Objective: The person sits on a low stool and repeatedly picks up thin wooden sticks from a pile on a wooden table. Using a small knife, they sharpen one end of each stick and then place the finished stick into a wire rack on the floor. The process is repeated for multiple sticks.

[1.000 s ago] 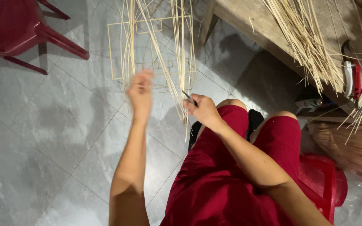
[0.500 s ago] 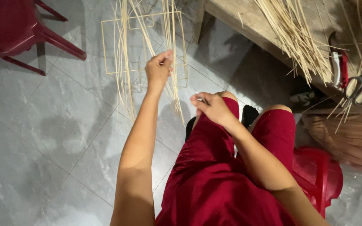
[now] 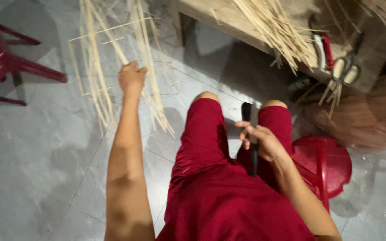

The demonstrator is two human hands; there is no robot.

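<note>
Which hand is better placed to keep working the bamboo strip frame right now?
Left. The left hand is stretched out gripping the bamboo strip frame, while the right hand is back over the lap, closed around a dark tool.

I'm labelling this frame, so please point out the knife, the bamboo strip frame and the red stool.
knife point(image 3: 252, 160): head view, on the dark part below the right hand.
bamboo strip frame point(image 3: 95, 85): head view, on its left bundle of strips.
red stool point(image 3: 329, 163): head view, on the seat top.

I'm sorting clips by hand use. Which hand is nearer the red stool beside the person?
Right. The right hand, holding a dark tool, is just left of the red stool; the left hand is far off, at the bamboo strips.
</note>
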